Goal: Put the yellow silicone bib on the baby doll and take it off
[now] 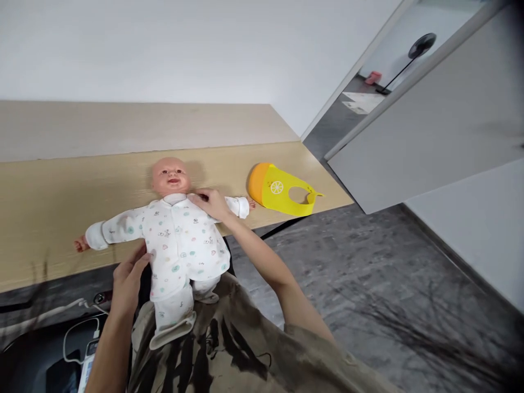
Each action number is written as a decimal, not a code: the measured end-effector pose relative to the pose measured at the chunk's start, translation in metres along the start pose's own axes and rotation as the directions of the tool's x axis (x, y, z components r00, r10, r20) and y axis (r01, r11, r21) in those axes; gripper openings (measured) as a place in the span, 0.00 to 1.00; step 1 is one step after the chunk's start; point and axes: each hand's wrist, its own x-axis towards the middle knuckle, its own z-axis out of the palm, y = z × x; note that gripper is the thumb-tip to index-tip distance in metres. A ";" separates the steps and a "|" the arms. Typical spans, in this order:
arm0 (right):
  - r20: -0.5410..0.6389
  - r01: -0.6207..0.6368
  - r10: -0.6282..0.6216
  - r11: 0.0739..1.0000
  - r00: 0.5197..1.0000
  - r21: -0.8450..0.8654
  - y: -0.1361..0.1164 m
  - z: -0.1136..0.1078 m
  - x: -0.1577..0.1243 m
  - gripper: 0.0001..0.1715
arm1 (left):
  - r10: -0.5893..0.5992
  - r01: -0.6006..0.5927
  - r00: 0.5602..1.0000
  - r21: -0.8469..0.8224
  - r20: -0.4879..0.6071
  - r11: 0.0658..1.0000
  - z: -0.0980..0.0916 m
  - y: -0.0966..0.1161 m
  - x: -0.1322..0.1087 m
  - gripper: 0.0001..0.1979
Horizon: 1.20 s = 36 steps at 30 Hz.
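A baby doll [180,234] in a white printed suit lies face up, its head on the wooden table and its legs hanging over the edge against my lap. My left hand [129,275] holds the doll's side below its outstretched arm, thumb in front and the other fingertips partly hidden behind the body. At the doll's shoulder, near the collar, my right hand [213,203] is closed on the suit, with the thumb side out of sight. A yellow bib [282,191] with an orange pocket lies beyond the doll's hand, touched by neither of mine.
The light wooden table [61,191] runs along a white wall. At the right stands a grey door [409,131], with a black fan [421,46] visible through the opening. On the lower left, a black chair [24,360] carries a white cable and a power bank [87,365].
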 end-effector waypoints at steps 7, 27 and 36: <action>0.067 -0.220 0.210 0.929 0.975 0.298 -0.016 0.007 0.011 0.17 | -0.003 0.017 0.998 -0.226 0.064 0.974 0.023 0.012 -0.004 0.35; 0.010 -0.313 0.328 0.892 0.945 0.326 -0.015 0.013 0.026 0.16 | -0.092 0.134 0.985 -0.306 0.148 0.942 0.043 0.028 -0.008 0.41; 0.005 -0.339 0.360 0.873 0.933 0.352 -0.013 0.016 0.030 0.14 | -0.133 0.174 0.978 -0.286 0.158 0.942 0.048 0.033 -0.002 0.46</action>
